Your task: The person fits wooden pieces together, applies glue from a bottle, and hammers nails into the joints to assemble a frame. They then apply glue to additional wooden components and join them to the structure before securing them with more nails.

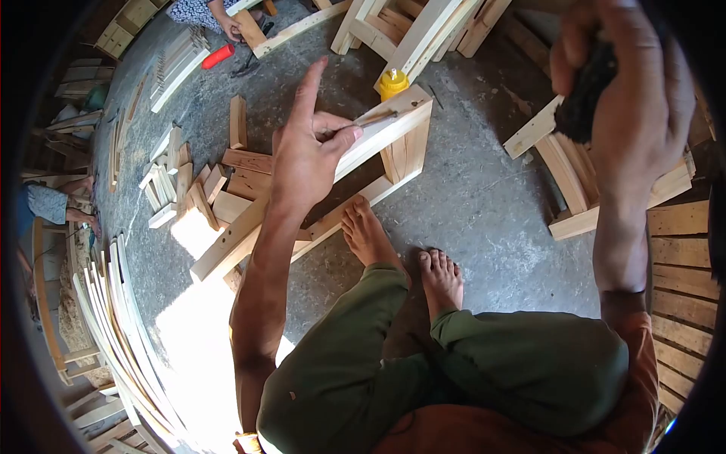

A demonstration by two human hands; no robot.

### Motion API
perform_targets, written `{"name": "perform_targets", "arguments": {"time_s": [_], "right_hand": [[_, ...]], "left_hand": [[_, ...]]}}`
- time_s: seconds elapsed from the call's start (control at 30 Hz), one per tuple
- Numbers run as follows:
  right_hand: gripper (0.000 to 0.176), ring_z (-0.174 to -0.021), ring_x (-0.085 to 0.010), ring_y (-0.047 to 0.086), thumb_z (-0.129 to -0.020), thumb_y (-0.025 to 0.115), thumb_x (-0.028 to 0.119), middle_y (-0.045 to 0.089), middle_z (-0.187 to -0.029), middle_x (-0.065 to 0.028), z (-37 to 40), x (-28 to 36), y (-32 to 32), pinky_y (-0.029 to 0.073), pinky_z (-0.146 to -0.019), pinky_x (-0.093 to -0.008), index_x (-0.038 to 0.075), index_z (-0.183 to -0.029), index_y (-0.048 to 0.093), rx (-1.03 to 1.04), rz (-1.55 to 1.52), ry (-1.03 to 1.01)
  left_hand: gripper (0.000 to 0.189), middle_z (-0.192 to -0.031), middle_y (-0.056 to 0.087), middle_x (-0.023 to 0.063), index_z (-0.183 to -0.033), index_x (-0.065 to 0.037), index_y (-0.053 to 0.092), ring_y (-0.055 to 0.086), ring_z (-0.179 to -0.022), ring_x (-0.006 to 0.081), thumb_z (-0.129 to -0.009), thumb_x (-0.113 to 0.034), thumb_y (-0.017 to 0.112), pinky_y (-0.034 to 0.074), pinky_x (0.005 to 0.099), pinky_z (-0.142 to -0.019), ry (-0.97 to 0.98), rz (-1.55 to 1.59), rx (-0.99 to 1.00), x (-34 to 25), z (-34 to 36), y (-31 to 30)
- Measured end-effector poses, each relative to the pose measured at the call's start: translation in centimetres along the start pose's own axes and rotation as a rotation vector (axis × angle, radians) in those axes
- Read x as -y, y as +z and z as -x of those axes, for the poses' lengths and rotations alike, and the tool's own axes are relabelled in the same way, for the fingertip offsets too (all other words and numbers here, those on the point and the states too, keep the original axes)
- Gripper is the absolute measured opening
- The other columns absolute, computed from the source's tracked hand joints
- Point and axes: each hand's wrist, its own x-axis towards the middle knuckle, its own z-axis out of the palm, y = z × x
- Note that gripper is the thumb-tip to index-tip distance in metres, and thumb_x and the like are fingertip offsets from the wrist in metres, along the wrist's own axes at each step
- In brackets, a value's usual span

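My left hand [306, 151] is over a wooden frame [386, 140], its index finger stretched out. Between thumb and curled fingers it pinches a thin nail-like rod [382, 117], which lies slantwise along the frame's top rail near a small dark hole. Raised high at the right, my right hand [635, 98] is closed around a dark, rough-looking tool [590, 91] whose kind I cannot make out. A yellow bottle [393, 83] with a pale tip stands just behind the rail's far end. My bare left foot [367, 231] rests against the frame's lower rail.
Another wooden frame [575, 170] lies on the right. Cut wood blocks [246, 181] are piled at the left, with long thin strips [113, 303] nearer. A red cylinder [218, 56] lies near a co-worker's hand [229, 26]. Another person [57, 208] is at the left edge.
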Motion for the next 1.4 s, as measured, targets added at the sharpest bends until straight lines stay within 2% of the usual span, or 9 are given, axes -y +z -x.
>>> {"name": "perform_targets", "arguments": {"time_s": [0.07,0.23,0.57,0.73,0.83,1.07,1.17,1.27,1.4], "right_hand": [[0.02,-0.048,-0.0127,0.051,-0.102,0.055,0.024,0.054,-0.064,-0.0053,-0.4,0.6,0.6,0.041,-0.043,-0.0265,0.004,-0.098,0.059,-0.269,-0.276,-0.049],[0.031,-0.048,-0.0089,0.053,-0.1,0.063,0.031,0.054,-0.057,-0.0033,3.7,-4.0,3.4,0.043,-0.044,-0.0302,0.001,-0.098,0.057,0.079,-0.031,0.318],[0.026,-0.053,-0.0276,0.064,-0.1,0.062,0.023,0.059,-0.061,-0.0179,3.4,-3.4,2.4,0.049,-0.052,-0.0397,-0.003,-0.101,0.058,0.466,0.35,0.197],[0.043,-0.047,-0.0172,0.055,-0.106,0.043,0.044,0.05,-0.061,-0.0042,-1.3,1.0,1.5,0.055,-0.052,-0.0362,0.004,-0.113,0.053,-0.365,0.086,0.141],[0.022,-0.054,-0.0242,0.06,-0.101,0.059,0.02,0.063,-0.065,-0.0154,2.6,-1.7,3.0,0.052,-0.053,-0.042,-0.001,-0.1,0.055,0.558,0.358,0.356],[0.029,-0.049,-0.0099,0.048,-0.104,0.053,0.033,0.056,-0.064,0.0011,-0.8,-1.9,0.9,0.039,-0.047,-0.0318,0.006,-0.108,0.06,0.127,0.31,-0.248],[0.025,-0.066,-0.0184,0.063,-0.104,0.052,0.026,0.067,-0.083,-0.0096,1.0,-3.5,0.3,0.051,-0.059,-0.0344,0.002,-0.107,0.059,0.166,0.08,-0.118],[0.024,-0.05,-0.021,0.062,-0.103,0.055,0.025,0.061,-0.063,-0.0115,5.8,-5.9,4.5,0.052,-0.048,-0.0381,0.001,-0.108,0.055,0.529,0.441,0.352],[0.031,-0.047,-0.0179,0.06,-0.102,0.058,0.032,0.058,-0.058,-0.009,1.6,-2.1,1.6,0.048,-0.043,-0.0367,0.001,-0.103,0.059,0.429,0.366,0.219]], "left_hand": [[0.092,-0.092,0.076,0.0116,-0.16,-0.016,0.019,0.069,-0.084,0.0111,-0.087,-0.002,0.073,0.052,0.0273,-0.082,0.003,0.031,0.003,0.6,-0.1,0.0],[0.092,-0.092,0.076,0.0113,-0.16,-0.016,0.019,0.069,-0.084,0.0105,-0.087,-0.003,0.074,0.053,0.0274,-0.082,0.0,0.066,0.019,0.5,-0.2,-0.1],[0.09,-0.093,0.076,0.0114,-0.16,-0.015,0.02,0.069,-0.085,0.0111,-0.088,-0.003,0.073,0.053,0.0271,-0.081,0.004,0.044,0.011,0.7,-0.4,0.0],[0.087,-0.09,0.076,0.0128,-0.157,-0.018,0.029,0.07,-0.081,0.013,-0.085,0.0,0.074,0.053,0.0293,-0.082,-0.033,0.128,-0.03,1.1,-0.3,0.3],[0.087,-0.091,0.076,0.0127,-0.157,-0.018,0.03,0.07,-0.081,0.0134,-0.085,0.001,0.074,0.053,0.0297,-0.081,0.001,0.085,-0.023,0.8,-0.3,0.0],[0.089,-0.091,0.076,0.0105,-0.159,-0.014,0.024,0.067,-0.082,0.01,-0.086,-0.002,0.074,0.052,0.0253,-0.082,0.034,0.056,-0.016,1.3,-0.3,0.0],[0.088,-0.095,0.076,0.0127,-0.157,-0.019,0.029,0.072,-0.087,0.0144,-0.085,-0.003,0.076,0.052,0.032,-0.088,-0.012,0.111,-0.021,1.7,-0.4,0.2],[0.087,-0.095,0.076,0.0127,-0.157,-0.019,0.029,0.072,-0.088,0.0162,-0.086,-0.005,0.076,0.052,0.0325,-0.089,-0.028,0.092,-0.008,2.1,0.4,0.3],[0.085,-0.095,0.076,0.013,-0.157,-0.019,0.029,0.073,-0.088,0.018,-0.086,-0.005,0.075,0.052,0.033,-0.088,0.017,0.087,-0.033,1.7,-0.8,-0.4]]}}
